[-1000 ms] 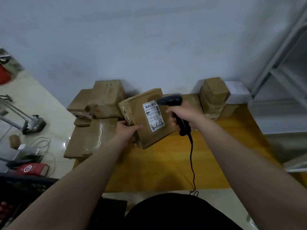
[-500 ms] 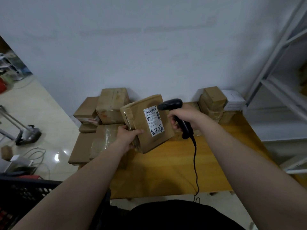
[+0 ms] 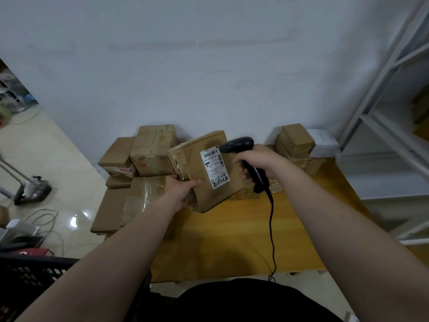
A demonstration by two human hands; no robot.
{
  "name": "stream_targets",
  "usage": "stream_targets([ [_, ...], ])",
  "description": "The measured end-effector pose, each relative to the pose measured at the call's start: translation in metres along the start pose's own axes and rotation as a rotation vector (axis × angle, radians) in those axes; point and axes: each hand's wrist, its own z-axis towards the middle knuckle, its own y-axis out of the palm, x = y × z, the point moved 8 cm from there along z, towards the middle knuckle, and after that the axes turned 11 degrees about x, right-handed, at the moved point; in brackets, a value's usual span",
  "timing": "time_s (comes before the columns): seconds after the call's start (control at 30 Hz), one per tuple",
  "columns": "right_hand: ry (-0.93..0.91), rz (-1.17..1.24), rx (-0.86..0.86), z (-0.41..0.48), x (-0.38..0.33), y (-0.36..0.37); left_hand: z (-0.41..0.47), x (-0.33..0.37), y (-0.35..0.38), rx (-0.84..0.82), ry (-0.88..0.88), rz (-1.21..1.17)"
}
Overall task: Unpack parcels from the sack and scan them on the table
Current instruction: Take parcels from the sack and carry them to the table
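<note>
My left hand (image 3: 180,188) grips the taped left edge of a flat brown cardboard parcel (image 3: 202,189), held tilted above the wooden table (image 3: 232,240). A white shipping label (image 3: 214,166) with a barcode and handwritten digits faces me. My right hand (image 3: 257,162) is closed around the handle of a black corded barcode scanner (image 3: 236,144). The scanner's head sits just right of the label's top edge and points at the barcode. Its black cable (image 3: 272,228) hangs down over the table's front edge.
Brown boxes (image 3: 153,147) are stacked at the table's back left, with flat parcels (image 3: 120,205) in front of them. Smaller boxes (image 3: 294,142) and a white box (image 3: 322,142) stand at the back right. A metal shelf (image 3: 383,112) is on the right, a black crate (image 3: 25,282) at lower left.
The parcel and scanner keep nearly the same pose relative to each other. The camera has tilted upward, so the table and hands sit lower in the frame.
</note>
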Motion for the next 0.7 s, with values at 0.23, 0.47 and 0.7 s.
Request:
stream_targets([
  [0.23,0.015,-0.023,0.040,0.015,0.010,-0.016,0.005,-0.001,0.012,0.000,-0.002,0.038],
  [0.47,0.013,-0.306,0.460,0.057,0.074,-0.096,0.001,-0.023,0.042,-0.006,-0.015,0.155],
  [0.7,0.385,-0.488,0.354,0.079,0.232,-0.132,-0.012,-0.067,0.105,-0.186,-0.014,0.357],
])
